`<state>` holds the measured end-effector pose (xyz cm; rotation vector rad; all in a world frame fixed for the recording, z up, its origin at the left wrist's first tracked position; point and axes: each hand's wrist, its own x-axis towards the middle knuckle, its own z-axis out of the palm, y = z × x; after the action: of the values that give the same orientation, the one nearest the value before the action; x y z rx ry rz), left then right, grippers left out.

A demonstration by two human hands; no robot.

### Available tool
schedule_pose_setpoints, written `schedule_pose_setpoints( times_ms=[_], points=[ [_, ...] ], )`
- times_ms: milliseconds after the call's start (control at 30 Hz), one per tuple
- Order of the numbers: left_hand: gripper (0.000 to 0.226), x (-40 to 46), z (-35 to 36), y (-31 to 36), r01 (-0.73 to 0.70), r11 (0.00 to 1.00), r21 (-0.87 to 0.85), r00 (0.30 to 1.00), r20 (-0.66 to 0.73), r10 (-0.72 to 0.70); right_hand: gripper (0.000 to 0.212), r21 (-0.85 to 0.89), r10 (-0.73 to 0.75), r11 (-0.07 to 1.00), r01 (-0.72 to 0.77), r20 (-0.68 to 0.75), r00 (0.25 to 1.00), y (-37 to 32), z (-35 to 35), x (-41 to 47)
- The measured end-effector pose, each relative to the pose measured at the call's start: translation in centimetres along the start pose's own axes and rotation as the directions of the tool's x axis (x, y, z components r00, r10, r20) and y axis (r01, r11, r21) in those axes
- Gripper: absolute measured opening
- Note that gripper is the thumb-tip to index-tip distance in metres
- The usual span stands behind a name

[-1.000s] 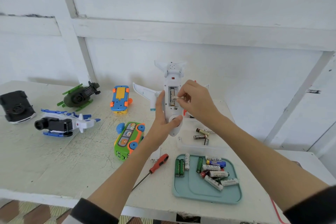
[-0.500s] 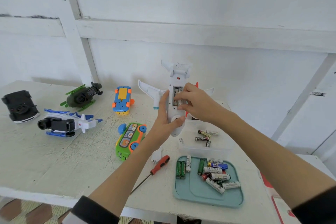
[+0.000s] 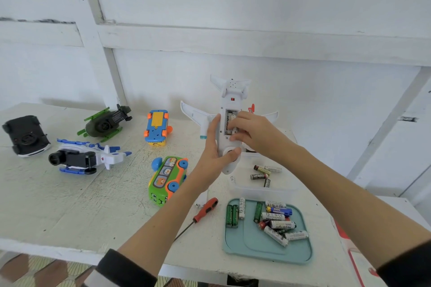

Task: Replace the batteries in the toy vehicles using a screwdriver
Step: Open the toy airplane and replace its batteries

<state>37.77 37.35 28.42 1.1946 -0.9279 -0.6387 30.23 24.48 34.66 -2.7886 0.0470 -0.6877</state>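
My left hand [image 3: 213,158] grips a white toy airplane [image 3: 231,93] upright above the table, its belly toward me. The battery compartment [image 3: 228,121] in the belly is open, with a battery showing in its left slot. My right hand [image 3: 254,133] curls over the compartment; index finger and thumb pinch a second battery [image 3: 231,116] that sits in the right slot. A red-handled screwdriver [image 3: 205,209] lies on the table below my left forearm. Several loose batteries lie in a teal tray [image 3: 256,247] at the front right.
A clear container [image 3: 263,191] with three batteries stands behind the tray. A green bus [image 3: 168,179], blue-orange car [image 3: 156,127], green helicopter [image 3: 105,123], blue-white helicopter [image 3: 86,157] and black car [image 3: 24,135] lie upturned on the left. A small white cover [image 3: 201,198] lies beside the screwdriver.
My right hand has brought the pinched battery down from in front of the compartment into the slot. My left hand keeps the same hold on the airplane.
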Motion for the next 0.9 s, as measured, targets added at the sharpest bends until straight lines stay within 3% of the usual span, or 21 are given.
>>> schedule_pose_setpoints(
  times_ms=[133, 233, 333, 533, 633, 700, 800, 900],
  points=[
    [0.077, -0.2, 0.4, 0.4, -0.005, 1.000, -0.022, 1.000, 0.006, 0.005, 0.014, -0.037, 0.027, 0.999, -0.030, -0.072, 0.997, 0.0, -0.1, -0.3],
    [0.077, -0.4, 0.6, 0.5, -0.015, 0.999, -0.041, 1.000, 0.016, 0.016, 0.012, -0.220, 0.005, 0.974, -0.049, -0.200, 0.980, -0.1, -0.1, -0.3],
    [0.076, -0.6, 0.9, 0.4, -0.027, 0.999, -0.029, 0.999, 0.039, 0.028, 0.005, -0.255, 0.026, 0.962, -0.100, -0.279, 0.960, 0.0, -0.1, -0.3],
    [0.075, -0.6, 1.1, 0.0, -0.019, 0.999, -0.032, 0.999, 0.025, 0.020, 0.013, -0.117, 0.194, 0.972, -0.205, -0.098, 0.976, 0.5, -0.7, -0.3],
    [0.077, -0.8, 0.7, -0.3, -0.009, 1.000, -0.022, 1.000, 0.016, 0.009, 0.020, 0.191, 0.206, 0.963, -0.188, -0.081, 0.975, 0.4, -1.4, -1.0],
    [0.079, -0.8, 0.2, -0.5, -0.006, 1.000, -0.005, 1.000, -0.005, 0.006, 0.020, 0.307, 0.252, 0.929, -0.206, -0.118, 0.960, 0.1, -2.0, -1.9],
    [0.082, -0.8, -0.8, -0.8, -0.016, 0.999, 0.035, 0.999, -0.048, 0.018, 0.010, 0.341, 0.275, 0.910, -0.234, -0.076, 0.958, -0.6, -2.2, -4.1],
    [0.083, -1.0, -1.8, -1.0, -0.014, 0.998, 0.064, 0.997, -0.080, 0.020, 0.005, 0.288, 0.255, 0.913, -0.289, 0.148, 0.955, -0.7, -0.6, -6.8]
  ],
)
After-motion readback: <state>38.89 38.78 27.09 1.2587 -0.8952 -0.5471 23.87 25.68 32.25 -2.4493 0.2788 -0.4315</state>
